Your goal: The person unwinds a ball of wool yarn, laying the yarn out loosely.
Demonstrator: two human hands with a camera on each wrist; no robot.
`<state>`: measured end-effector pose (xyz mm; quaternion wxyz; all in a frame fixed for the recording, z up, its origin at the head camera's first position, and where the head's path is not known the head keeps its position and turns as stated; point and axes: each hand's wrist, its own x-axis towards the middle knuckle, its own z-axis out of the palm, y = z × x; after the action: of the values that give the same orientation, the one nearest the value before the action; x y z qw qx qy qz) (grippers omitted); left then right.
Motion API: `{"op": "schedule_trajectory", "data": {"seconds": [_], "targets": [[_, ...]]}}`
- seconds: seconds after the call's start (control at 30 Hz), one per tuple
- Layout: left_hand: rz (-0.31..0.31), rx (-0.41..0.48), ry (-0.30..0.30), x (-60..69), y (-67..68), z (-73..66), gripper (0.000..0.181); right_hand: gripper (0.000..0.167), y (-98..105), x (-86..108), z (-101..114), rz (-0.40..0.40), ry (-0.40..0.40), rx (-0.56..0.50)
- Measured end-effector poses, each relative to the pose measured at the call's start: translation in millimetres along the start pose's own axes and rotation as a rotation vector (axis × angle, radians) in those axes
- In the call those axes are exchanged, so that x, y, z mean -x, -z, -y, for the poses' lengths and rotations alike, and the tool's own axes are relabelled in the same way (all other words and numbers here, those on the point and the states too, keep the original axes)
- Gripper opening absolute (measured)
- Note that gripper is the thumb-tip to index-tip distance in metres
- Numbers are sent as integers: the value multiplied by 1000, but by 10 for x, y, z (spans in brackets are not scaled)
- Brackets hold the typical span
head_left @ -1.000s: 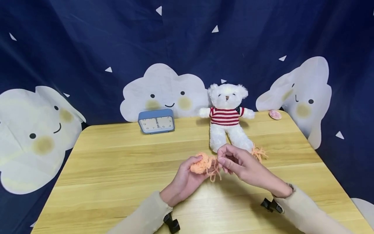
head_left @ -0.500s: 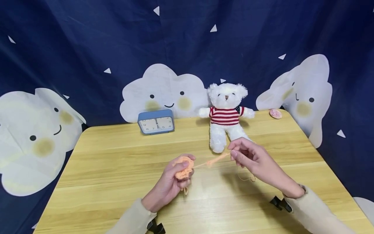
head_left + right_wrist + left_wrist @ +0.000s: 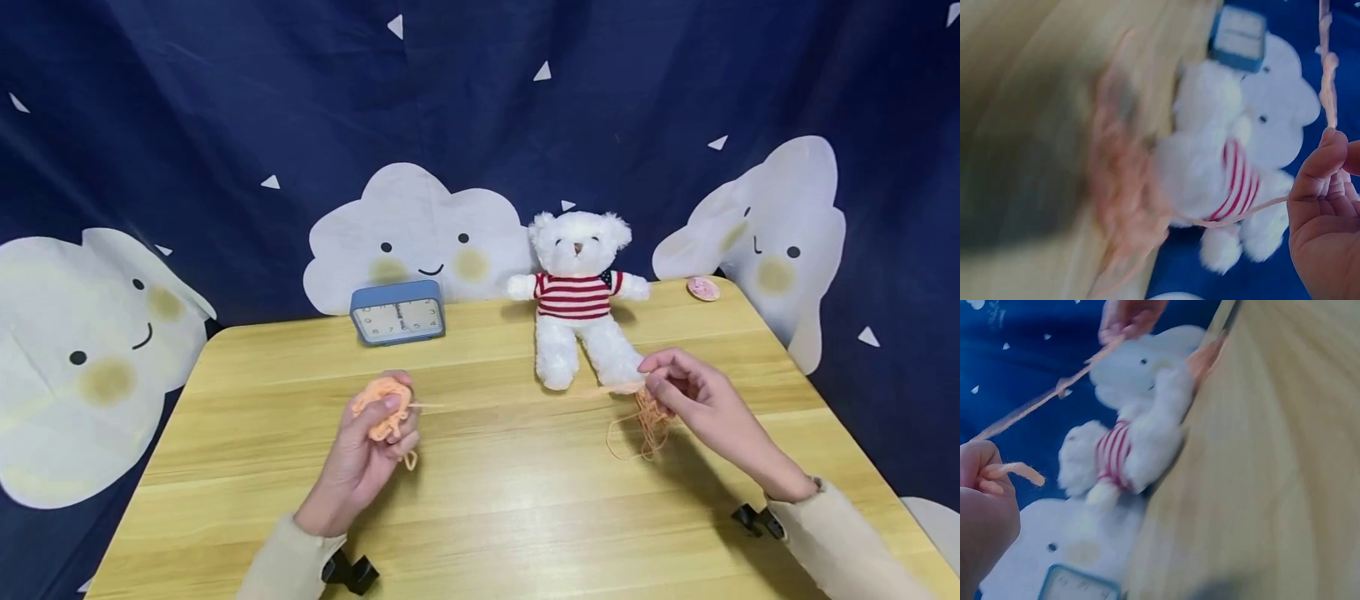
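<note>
In the head view the left hand grips an orange bundle of yarn, thumb pressed on top, with a short loop hanging below. The right hand pinches an orange strand between thumb and fingers near the bear's foot. A loose tangle of orange yarn lies below and beside the right hand. The left wrist view shows a strand stretched between the left hand and the right hand. In the right wrist view the tangle is blurred, with one strand running to the right hand.
A white teddy bear in a striped sweater sits at the back of the wooden table. A blue clock stands to its left, and a round pink item lies near the back right corner. Behind hangs a dark blue curtain.
Both hands have moved apart, the left hand leftward with the yarn bundle and the right hand rightward with the strand. More of the tangle by the bear's foot now shows than half a second ago.
</note>
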<state>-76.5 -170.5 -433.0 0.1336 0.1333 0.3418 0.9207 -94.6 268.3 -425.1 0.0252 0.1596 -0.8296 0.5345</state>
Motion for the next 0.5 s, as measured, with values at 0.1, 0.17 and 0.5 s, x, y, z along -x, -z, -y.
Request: {"op": "schedule_trajectory", "data": {"seconds": [0.1, 0.17, 0.5], "targets": [[2, 29, -53, 56, 41, -159, 30, 13, 105, 46, -137, -18, -22, 24], [2, 56, -86, 104, 76, -257, 32, 12, 173, 73, -230, -26, -42, 37], [77, 280, -207, 240, 179, -577, 40, 10, 450, 60, -548, 4, -100, 262]]}}
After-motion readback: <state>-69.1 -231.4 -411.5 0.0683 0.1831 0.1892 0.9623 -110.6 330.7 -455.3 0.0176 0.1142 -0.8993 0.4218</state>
